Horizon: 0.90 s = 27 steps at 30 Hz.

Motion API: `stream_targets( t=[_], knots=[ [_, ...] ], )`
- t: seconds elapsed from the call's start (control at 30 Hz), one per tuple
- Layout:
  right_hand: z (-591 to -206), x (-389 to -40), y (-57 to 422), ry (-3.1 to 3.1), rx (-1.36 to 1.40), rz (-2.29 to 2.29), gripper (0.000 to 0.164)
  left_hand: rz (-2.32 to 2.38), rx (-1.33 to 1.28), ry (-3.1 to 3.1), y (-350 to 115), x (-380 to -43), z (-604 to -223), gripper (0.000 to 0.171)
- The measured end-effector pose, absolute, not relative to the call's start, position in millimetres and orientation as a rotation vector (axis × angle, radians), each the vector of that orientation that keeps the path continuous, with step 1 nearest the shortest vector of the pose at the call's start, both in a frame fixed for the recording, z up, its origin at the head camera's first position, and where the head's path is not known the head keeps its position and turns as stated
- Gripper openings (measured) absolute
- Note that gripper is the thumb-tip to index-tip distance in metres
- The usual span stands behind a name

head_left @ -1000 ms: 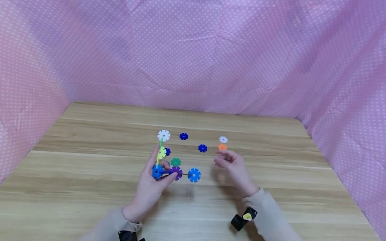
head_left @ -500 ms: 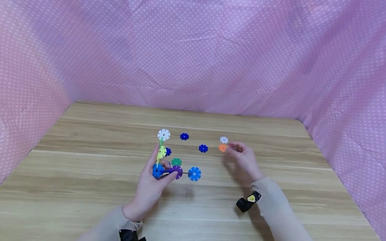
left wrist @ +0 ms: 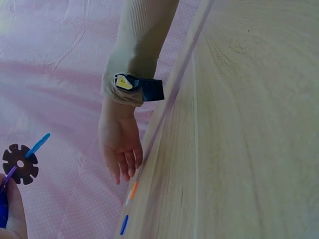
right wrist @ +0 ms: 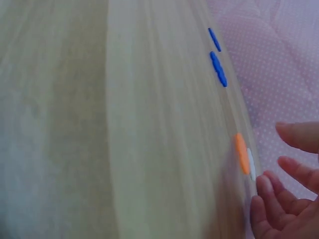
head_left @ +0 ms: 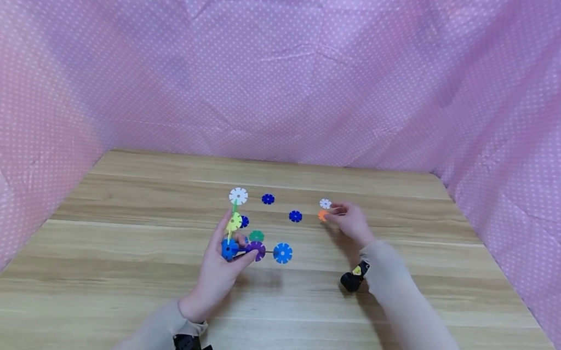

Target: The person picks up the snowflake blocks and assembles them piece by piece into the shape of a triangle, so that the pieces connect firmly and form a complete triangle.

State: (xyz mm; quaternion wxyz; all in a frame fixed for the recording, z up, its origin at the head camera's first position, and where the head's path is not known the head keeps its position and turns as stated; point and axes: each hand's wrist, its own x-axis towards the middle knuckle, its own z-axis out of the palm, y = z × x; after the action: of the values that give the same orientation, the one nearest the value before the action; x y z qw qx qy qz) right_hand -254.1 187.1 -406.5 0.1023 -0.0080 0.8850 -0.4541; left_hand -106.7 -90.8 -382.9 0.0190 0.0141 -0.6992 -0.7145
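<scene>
In the head view my left hand [head_left: 218, 274] holds a joined chain of slotted plastic snowflake discs by its corner, thumb on the purple disc [head_left: 258, 246]. From the blue disc [head_left: 227, 250] at that corner, yellow and green pieces rise to a white disc [head_left: 238, 196]. The other arm of the chain ends in a light blue disc [head_left: 282, 253]; a brown disc [left wrist: 27, 172] joins it to the purple one. My right hand [head_left: 353, 223] is beside a loose orange disc [head_left: 322, 215]. Its fingers [right wrist: 271, 199] are spread apart near the orange disc and a small white disc [right wrist: 251, 164].
Loose dark blue discs lie on the wooden table [head_left: 327, 338], one at the back [head_left: 267, 199] and one near the middle [head_left: 295, 216]. A green disc [head_left: 256, 235] shows behind the chain. A pink dotted cloth [head_left: 287, 87] hangs behind the table.
My right hand has moved away to the back right, reaching the orange and white discs. My left hand and the chain have stayed in place.
</scene>
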Motion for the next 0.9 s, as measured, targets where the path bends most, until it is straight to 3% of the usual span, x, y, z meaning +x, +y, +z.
stream_targets(
  t=[0.5, 0.9],
  knots=[
    [-412, -262, 177, 2.682, 0.07, -1.181, 0.044, -2.199, 0.04, -2.18, -92, -105, -385, 0.085],
    [-416, -267, 173, 2.74, 0.072, -1.109, 0.033, -2.187, 0.025, -2.198, -93, -107, -386, 0.084]
  ],
)
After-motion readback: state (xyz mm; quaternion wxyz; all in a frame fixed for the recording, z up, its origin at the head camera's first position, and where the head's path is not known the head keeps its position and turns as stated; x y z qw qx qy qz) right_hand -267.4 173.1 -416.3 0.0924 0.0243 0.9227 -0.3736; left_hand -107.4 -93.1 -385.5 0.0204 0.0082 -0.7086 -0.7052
